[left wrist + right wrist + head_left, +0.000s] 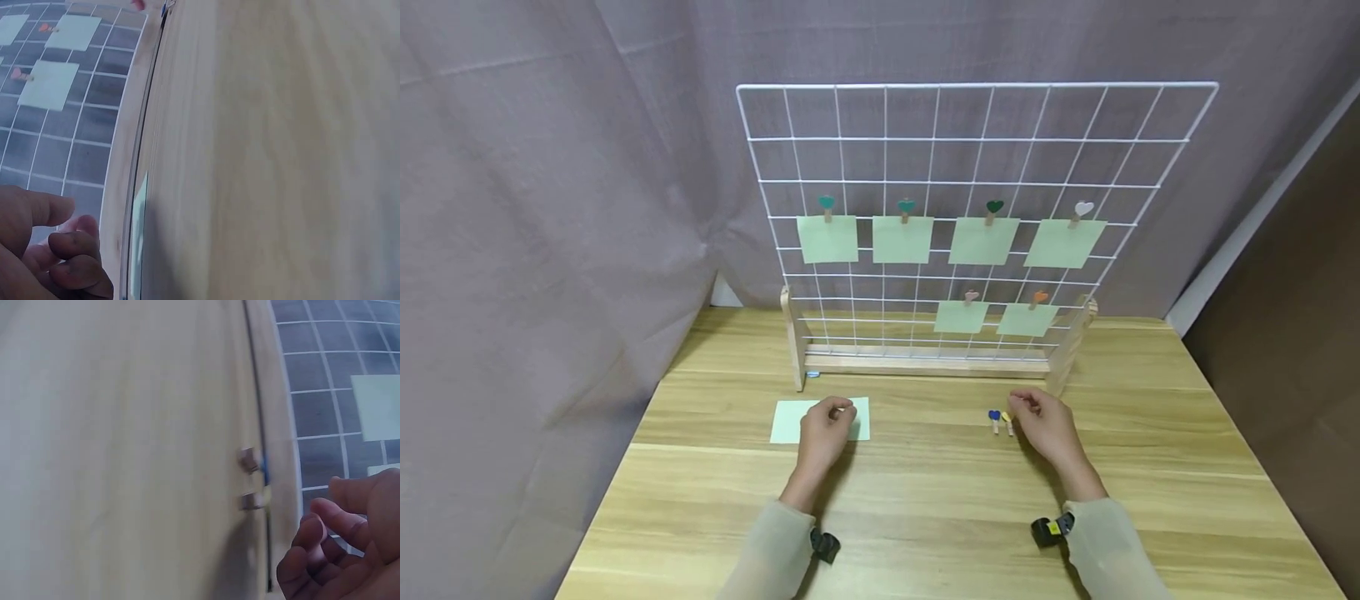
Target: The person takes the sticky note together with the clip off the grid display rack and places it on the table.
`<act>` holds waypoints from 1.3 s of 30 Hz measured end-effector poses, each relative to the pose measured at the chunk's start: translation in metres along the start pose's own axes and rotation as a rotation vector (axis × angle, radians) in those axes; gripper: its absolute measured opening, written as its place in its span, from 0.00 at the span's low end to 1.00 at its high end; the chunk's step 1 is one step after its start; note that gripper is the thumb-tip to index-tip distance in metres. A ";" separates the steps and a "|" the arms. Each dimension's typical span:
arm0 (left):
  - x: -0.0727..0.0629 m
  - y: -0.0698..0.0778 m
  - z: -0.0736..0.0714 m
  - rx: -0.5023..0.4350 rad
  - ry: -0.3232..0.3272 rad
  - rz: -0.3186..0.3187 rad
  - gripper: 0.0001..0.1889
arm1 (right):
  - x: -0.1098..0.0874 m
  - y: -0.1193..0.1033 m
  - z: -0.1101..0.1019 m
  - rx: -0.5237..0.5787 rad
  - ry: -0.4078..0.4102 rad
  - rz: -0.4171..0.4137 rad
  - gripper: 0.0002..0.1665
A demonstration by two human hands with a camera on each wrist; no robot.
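Note:
My left hand hovers over pale green paper slips on the table, fingers loosely curled. In the left wrist view, nothing shows between its thumb and fingers. My right hand is just right of two small wooden clothespins, one with a blue heart and one with a yellow heart. Its fingers are loosely bent, and the right wrist view shows a gap between thumb and fingertips with nothing in it. Whether the right fingers touch the yellow-heart clothespin is unclear.
Behind the hands stands a white wire grid on a wooden base. Heart clothespins hold green notes in an upper row and two notes lower right. A small blue piece lies by the base's left foot.

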State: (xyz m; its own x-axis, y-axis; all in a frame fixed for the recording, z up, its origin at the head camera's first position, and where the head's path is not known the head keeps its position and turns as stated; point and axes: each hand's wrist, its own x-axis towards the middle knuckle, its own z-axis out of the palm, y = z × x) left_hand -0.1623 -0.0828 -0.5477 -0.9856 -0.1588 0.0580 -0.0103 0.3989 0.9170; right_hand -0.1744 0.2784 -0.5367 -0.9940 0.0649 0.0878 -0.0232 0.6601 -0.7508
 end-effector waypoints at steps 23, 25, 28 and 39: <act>0.018 0.012 0.037 -0.170 0.095 0.191 0.07 | 0.028 -0.042 -0.007 0.139 0.166 -0.167 0.16; 0.020 0.015 0.038 -0.195 0.087 0.201 0.07 | 0.031 -0.046 -0.007 0.159 0.181 -0.166 0.16; 0.024 0.017 0.042 -0.215 0.074 0.197 0.09 | 0.035 -0.053 -0.008 0.190 0.206 -0.165 0.16; 0.030 0.018 0.061 -0.211 0.037 0.151 0.11 | 0.042 -0.087 -0.016 0.267 0.230 -0.225 0.14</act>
State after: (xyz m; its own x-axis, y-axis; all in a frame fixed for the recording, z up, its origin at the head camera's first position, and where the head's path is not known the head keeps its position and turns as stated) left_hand -0.2026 -0.0252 -0.5537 -0.9665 -0.1465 0.2109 0.1752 0.2241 0.9587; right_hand -0.2128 0.2355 -0.4574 -0.9120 0.1264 0.3902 -0.2940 0.4619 -0.8368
